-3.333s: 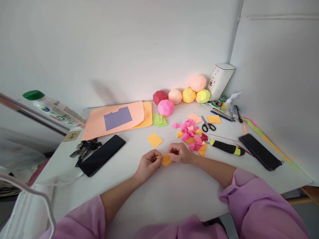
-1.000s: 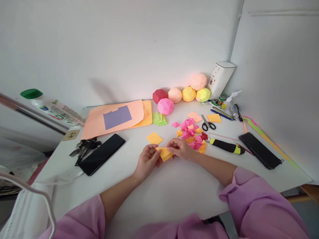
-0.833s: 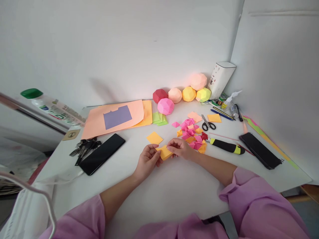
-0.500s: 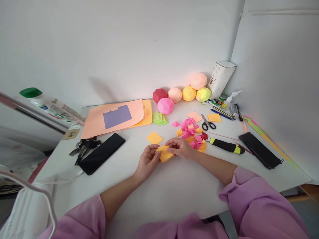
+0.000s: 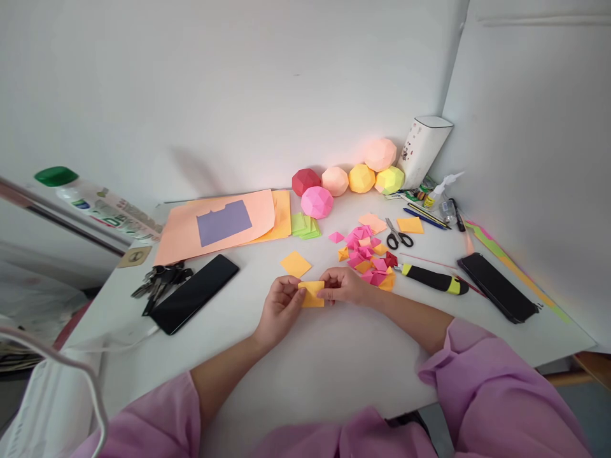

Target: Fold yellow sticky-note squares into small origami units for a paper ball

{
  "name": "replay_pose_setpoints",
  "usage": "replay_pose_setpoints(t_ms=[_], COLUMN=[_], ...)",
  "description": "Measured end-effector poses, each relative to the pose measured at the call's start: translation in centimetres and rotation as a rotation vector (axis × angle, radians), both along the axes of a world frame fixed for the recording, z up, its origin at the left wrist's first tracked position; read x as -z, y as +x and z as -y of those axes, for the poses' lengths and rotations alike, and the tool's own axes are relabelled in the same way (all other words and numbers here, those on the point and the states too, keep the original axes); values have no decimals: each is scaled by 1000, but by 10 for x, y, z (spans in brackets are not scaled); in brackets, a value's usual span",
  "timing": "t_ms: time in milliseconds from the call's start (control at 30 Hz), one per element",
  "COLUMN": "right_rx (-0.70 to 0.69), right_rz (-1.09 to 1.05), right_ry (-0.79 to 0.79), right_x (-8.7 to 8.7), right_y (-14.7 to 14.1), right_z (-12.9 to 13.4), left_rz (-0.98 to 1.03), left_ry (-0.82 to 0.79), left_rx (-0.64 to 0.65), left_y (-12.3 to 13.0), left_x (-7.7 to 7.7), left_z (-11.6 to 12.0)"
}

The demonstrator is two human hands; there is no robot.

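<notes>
A small yellow-orange paper square (image 5: 312, 294) is held up between both hands over the white table (image 5: 334, 356). My left hand (image 5: 282, 306) pinches its left edge, thumb in front. My right hand (image 5: 344, 287) grips its right edge between thumb and fingers. Just behind it another yellow-orange square (image 5: 296, 264) lies flat on the table. To the right of my right hand is a heap of small folded paper pieces (image 5: 367, 254) in pink, orange and red.
Paper balls (image 5: 317, 202) stand by the wall. Scissors (image 5: 400, 235), a black-and-yellow cutter (image 5: 432, 280) and a black case (image 5: 499, 287) lie right. A phone (image 5: 195, 294), keys (image 5: 165, 280) and large paper sheets (image 5: 179, 235) lie left; green squares (image 5: 306, 226) sit behind.
The held paper has turned from a tilted position to nearly square-on, its lower edge now level. My right hand has shifted slightly to its right edge.
</notes>
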State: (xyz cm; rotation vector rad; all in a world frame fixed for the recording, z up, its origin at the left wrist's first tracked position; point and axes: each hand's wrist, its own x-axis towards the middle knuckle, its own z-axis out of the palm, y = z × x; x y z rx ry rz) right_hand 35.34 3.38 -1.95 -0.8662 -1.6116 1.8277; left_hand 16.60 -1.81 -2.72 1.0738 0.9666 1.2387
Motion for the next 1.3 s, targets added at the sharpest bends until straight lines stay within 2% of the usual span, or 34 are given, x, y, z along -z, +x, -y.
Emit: replay_pose_setpoints(t_ms=[233, 433, 700, 867, 1033, 1300], right_rx=[32, 64, 120, 158, 161, 118], right_rz=[24, 16, -8, -27, -40, -83], right_ry=[64, 79, 66, 58, 66, 12], right_x=[3, 4, -2, 0, 5, 0], right_y=[2, 1, -1, -2, -1, 0], right_z=[0, -1, -1, -1, -2, -2], left_rz=[-170, -189, -347, -484, -579, -586], left_ry=[124, 162, 147, 161, 198, 195], left_rx=[109, 130, 130, 117, 160, 198], left_y=[-4, -3, -5, -4, -4, -5], left_x=[11, 11, 14, 8, 0, -2], left_z=[-1, -1, -2, -1, 0, -1])
